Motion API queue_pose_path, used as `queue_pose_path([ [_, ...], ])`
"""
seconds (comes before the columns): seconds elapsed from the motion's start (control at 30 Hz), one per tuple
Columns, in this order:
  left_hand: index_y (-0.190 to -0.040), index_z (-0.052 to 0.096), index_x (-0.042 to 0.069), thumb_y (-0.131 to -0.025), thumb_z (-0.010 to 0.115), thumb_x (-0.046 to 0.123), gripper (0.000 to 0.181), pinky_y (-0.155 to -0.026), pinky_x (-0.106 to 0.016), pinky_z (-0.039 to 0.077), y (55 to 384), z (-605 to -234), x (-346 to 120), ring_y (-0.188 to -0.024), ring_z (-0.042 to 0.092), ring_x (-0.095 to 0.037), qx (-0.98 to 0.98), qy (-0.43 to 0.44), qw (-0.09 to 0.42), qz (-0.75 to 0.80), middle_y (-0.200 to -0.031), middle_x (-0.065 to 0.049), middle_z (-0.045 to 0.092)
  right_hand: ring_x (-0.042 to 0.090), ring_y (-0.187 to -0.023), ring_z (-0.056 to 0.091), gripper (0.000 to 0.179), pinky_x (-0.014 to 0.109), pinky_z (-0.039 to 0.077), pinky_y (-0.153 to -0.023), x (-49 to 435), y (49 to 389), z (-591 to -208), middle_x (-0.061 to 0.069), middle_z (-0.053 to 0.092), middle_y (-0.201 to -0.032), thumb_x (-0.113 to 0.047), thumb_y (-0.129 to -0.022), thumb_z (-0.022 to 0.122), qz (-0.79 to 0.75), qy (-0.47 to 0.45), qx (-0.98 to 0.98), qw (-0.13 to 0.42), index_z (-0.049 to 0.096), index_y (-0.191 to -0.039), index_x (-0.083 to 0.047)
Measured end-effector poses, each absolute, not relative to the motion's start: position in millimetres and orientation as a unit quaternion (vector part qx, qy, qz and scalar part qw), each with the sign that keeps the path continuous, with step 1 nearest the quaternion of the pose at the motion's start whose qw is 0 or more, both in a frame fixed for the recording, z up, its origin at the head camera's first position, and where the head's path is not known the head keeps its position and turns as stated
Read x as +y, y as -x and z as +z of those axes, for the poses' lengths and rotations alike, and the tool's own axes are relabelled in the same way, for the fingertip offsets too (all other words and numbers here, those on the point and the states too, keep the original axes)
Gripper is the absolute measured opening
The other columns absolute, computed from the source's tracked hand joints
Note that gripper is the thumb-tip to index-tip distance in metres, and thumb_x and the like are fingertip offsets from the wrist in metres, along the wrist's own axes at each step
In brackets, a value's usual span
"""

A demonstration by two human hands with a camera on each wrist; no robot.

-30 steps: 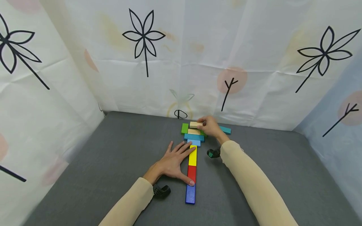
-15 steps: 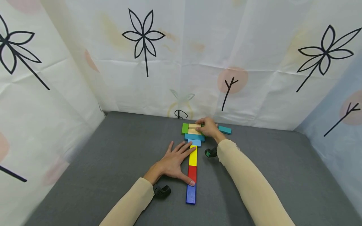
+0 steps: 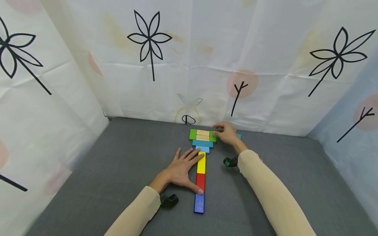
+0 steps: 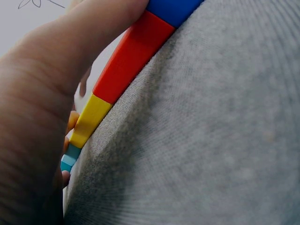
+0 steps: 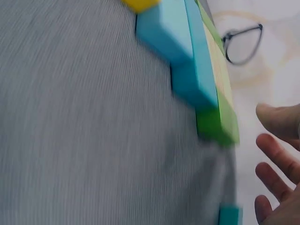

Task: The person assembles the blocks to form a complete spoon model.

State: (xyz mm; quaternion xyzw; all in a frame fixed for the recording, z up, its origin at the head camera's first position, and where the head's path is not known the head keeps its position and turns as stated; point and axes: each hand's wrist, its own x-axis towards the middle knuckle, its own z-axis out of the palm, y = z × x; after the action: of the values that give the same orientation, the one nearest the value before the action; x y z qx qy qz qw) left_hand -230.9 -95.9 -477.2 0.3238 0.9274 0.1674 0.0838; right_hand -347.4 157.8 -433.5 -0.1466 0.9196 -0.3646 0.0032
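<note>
A line of blocks runs away from me: a blue block, a red block, a yellow block, a light blue block and a teal block set crosswise. Beyond lie pale wooden blocks between a left green block and a right green block. My left hand is spread along the line, thumb at the red-blue joint, fingertips by the yellow and light blue blocks. My right hand is beside the right green block, holding nothing; its fingers are parted.
A loose teal block lies right of the right hand, partly hidden behind it. The grey table ends at a white printed curtain. Black wrist cameras hang under both wrists.
The right hand pushed a pale wooden block toward me against the other pale one, between the green blocks. It then let go and moved right. The left hand has stayed put.
</note>
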Motion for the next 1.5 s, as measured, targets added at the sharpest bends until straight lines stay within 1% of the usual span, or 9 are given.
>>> queue_pose_path([
  [0.17, -0.164, 0.02, 0.033, -0.064, 0.069, 0.086, 0.123, -0.116, -0.066, -0.012, 231, -478, -95, -0.156, 0.003, -0.025, 0.926, -0.326, 0.081, 0.173, -0.171, 0.006, 0.005, 0.051, -0.131, 0.041, 0.043, 0.075, 0.018, -0.104, 196, 340, -433, 0.028, 0.051, -0.14, -0.016, -0.097, 0.069, -0.307, 0.092, 0.947, -0.012, 0.061, -0.136, 0.001],
  [0.33, -0.164, 0.02, 0.032, -0.064, 0.07, 0.085, 0.124, -0.116, -0.065, -0.012, 230, -478, -96, -0.156, 0.003, -0.025, 0.926, -0.325, 0.08, 0.174, -0.171, 0.006, 0.005, 0.052, -0.129, 0.043, 0.042, 0.078, 0.017, -0.105, 224, 337, -437, 0.029, 0.053, -0.14, -0.013, -0.097, 0.068, -0.283, 0.076, 0.956, 0.004, 0.06, -0.135, 0.005],
  [0.43, -0.164, 0.02, 0.032, -0.064, 0.07, 0.085, 0.123, -0.116, -0.065, -0.011, 229, -477, -96, -0.156, 0.003, -0.025, 0.926, -0.324, 0.082, 0.175, -0.171, 0.006, 0.005, 0.047, -0.122, 0.052, 0.039, 0.072, 0.026, -0.103, 230, 337, -440, 0.029, 0.059, -0.134, -0.012, -0.098, 0.068, -0.289, 0.075, 0.954, 0.004, 0.063, -0.132, 0.006],
  [0.5, -0.164, 0.02, 0.032, -0.064, 0.07, 0.085, 0.123, -0.116, -0.065, -0.011, 229, -476, -96, -0.156, 0.003, -0.025, 0.926, -0.324, 0.081, 0.174, -0.171, 0.006, 0.005, 0.045, -0.116, 0.056, 0.038, 0.065, 0.036, -0.1, 228, 337, -441, 0.029, 0.06, -0.131, -0.014, -0.099, 0.067, -0.307, 0.075, 0.949, 0.002, 0.063, -0.131, 0.006],
  [0.6, -0.164, 0.019, 0.033, -0.064, 0.07, 0.086, 0.124, -0.116, -0.066, -0.01, 229, -476, -96, -0.156, 0.003, -0.025, 0.928, -0.322, 0.08, 0.171, -0.171, 0.006, 0.005, 0.04, -0.105, 0.06, 0.039, 0.052, 0.048, -0.088, 215, 340, -438, 0.029, 0.061, -0.126, -0.015, -0.1, 0.066, -0.344, 0.078, 0.936, 0.004, 0.062, -0.133, 0.005],
  [0.7, -0.164, 0.019, 0.033, -0.063, 0.069, 0.086, 0.124, -0.116, -0.066, -0.01, 229, -476, -96, -0.156, 0.003, -0.025, 0.929, -0.319, 0.08, 0.168, -0.171, 0.006, 0.005, 0.035, -0.098, 0.059, 0.039, 0.044, 0.051, -0.078, 193, 345, -430, 0.026, 0.059, -0.123, -0.015, -0.101, 0.066, -0.376, 0.086, 0.922, 0.01, 0.062, -0.135, 0.003],
  [0.93, -0.163, 0.021, 0.032, -0.064, 0.069, 0.086, 0.123, -0.116, -0.068, -0.01, 229, -476, -95, -0.156, 0.004, -0.027, 0.929, -0.322, 0.078, 0.166, -0.171, 0.005, 0.006, 0.039, -0.111, 0.058, 0.04, 0.047, 0.053, -0.085, 143, 359, -422, 0.025, 0.059, -0.131, -0.013, -0.101, 0.066, -0.403, 0.117, 0.908, 0.026, 0.061, -0.136, 0.003],
  [1.13, -0.164, 0.02, 0.032, -0.064, 0.07, 0.086, 0.124, -0.116, -0.067, -0.01, 228, -475, -94, -0.156, 0.004, -0.026, 0.927, -0.325, 0.077, 0.167, -0.171, 0.006, 0.004, 0.038, -0.116, 0.058, 0.038, 0.047, 0.053, -0.09, 123, 368, -431, 0.024, 0.06, -0.133, -0.012, -0.1, 0.066, -0.404, 0.101, 0.908, 0.042, 0.061, -0.135, 0.005],
  [1.5, -0.164, 0.019, 0.033, -0.064, 0.069, 0.086, 0.123, -0.116, -0.068, -0.01, 231, -478, -97, -0.156, 0.004, -0.027, 0.924, -0.331, 0.075, 0.174, -0.171, 0.006, 0.004, 0.038, -0.121, 0.056, 0.038, 0.057, 0.04, -0.104, 110, 371, -437, 0.022, 0.06, -0.134, -0.014, -0.1, 0.066, -0.394, 0.061, 0.916, 0.046, 0.063, -0.136, -0.001],
])
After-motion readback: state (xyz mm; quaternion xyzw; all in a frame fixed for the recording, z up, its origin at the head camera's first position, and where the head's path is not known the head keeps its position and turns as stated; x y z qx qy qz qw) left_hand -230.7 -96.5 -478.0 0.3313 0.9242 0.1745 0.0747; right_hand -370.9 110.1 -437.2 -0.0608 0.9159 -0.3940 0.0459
